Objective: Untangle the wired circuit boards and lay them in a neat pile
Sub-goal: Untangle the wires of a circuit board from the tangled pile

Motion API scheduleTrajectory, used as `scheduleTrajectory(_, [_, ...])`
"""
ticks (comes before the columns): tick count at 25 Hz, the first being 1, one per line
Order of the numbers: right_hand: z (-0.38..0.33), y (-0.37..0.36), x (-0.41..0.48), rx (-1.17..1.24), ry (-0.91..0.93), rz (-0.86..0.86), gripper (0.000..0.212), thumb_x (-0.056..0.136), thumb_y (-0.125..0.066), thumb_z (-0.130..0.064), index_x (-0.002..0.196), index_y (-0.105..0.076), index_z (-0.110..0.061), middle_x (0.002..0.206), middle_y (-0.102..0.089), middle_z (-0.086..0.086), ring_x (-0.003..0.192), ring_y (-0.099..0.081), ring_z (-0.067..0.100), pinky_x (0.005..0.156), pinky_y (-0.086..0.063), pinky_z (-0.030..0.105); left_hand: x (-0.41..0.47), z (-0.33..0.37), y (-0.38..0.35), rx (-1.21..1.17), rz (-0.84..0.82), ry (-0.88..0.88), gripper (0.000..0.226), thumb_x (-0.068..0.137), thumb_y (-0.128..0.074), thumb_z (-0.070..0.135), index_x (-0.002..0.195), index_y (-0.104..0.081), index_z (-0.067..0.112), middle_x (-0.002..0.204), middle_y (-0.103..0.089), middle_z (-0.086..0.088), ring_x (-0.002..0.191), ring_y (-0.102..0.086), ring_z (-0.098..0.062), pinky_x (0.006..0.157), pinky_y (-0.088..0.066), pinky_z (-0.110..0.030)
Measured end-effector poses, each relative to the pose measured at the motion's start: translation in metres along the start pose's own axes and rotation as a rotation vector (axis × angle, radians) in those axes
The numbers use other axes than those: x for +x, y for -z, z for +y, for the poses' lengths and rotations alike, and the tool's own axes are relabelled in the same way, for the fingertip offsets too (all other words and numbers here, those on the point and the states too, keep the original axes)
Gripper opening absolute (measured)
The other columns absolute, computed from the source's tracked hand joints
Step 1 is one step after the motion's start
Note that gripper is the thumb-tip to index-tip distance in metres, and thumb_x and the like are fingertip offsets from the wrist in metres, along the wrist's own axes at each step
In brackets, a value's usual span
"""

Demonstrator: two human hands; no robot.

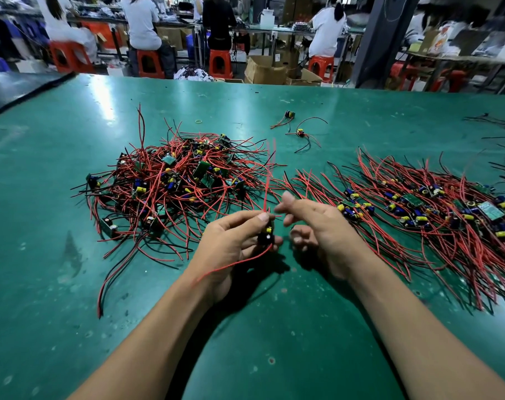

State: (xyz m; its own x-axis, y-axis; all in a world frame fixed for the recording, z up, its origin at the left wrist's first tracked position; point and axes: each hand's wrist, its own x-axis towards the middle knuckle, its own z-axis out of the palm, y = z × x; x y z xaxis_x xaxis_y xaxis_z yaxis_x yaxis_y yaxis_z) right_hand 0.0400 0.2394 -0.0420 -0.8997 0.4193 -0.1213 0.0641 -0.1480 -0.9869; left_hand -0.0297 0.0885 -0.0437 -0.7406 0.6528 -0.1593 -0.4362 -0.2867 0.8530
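My left hand (234, 243) pinches a small black red-wired circuit board (266, 236); my slack, empty right hand (317, 226) is nearer the combed red-wired pile (418, 203).

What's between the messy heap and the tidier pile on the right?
Head view: stray red wire ends from the messy heap and the tidier pile, on green table; no boards.

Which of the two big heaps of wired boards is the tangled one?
The heap on the left, its wires crossing every way; the right pile has wires lying roughly parallel.
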Motion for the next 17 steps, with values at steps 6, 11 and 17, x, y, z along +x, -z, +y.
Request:
scheduleTrajectory(6, [0.008, -0.01, -0.007, -0.095, 0.033, -0.166, 0.007, 0.092, -0.07, -0.022, 0.086, -0.074, -0.022, 0.076, -0.066, 0.002, 0.046, -0.051, 0.013, 0.04, -0.039, 0.023, -0.002, 0.011, -0.002, -0.04, 0.142, -0.121, 0.009, 0.08, -0.073, 0.019, 0.087, -0.076, 0.014, 0.079, -0.074, -0.004, 0.062, -0.065, -0.011, 0.051, -0.046, -0.017])
scheduleTrajectory(11, [0.01, -0.024, -0.015, -0.226, 0.167, -0.142, 0.025, 0.073, -0.087, -0.033, 0.092, -0.074, -0.022, 0.08, -0.071, -0.002, 0.048, -0.056, 0.012, 0.043, -0.046, 0.023, -0.005, 0.011, -0.005, -0.105, 0.184, -0.072, 0.012, 0.078, -0.076, 0.015, 0.089, -0.074, 0.012, 0.064, -0.068, -0.004, 0.044, -0.057, -0.013, 0.044, -0.048, -0.019])
scheduleTrajectory(17, [0.009, -0.029, -0.015, -0.222, 0.324, 0.01, 0.02, 0.087, -0.073, -0.045, 0.092, -0.072, -0.026, 0.067, -0.066, -0.006, 0.041, -0.056, 0.014, 0.04, -0.046, 0.029, 0.0, 0.009, 0.0, -0.109, 0.264, -0.084, 0.011, 0.069, -0.081, 0.022, 0.077, -0.075, 0.017, 0.075, -0.065, 0.0, 0.05, -0.045, -0.007, 0.043, -0.036, -0.014])
